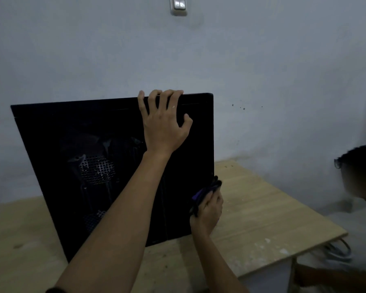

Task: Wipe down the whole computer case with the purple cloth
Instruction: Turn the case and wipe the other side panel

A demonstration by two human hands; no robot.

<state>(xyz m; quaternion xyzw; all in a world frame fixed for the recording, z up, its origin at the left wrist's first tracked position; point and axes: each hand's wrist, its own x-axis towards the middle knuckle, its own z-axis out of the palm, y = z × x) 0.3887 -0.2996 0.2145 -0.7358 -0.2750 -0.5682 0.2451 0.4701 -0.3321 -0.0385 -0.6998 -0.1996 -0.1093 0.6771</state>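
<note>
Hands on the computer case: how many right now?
2. The left hand grips the top edge of the computer case; the right hand presses the purple cloth against its lower right edge.

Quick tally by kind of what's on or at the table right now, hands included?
Computer case: 1
Purple cloth: 1
Hands: 2, left hand gripping the case's top edge, right hand holding the cloth at the case's right edge
Wooden table: 1
Total: 5
</note>
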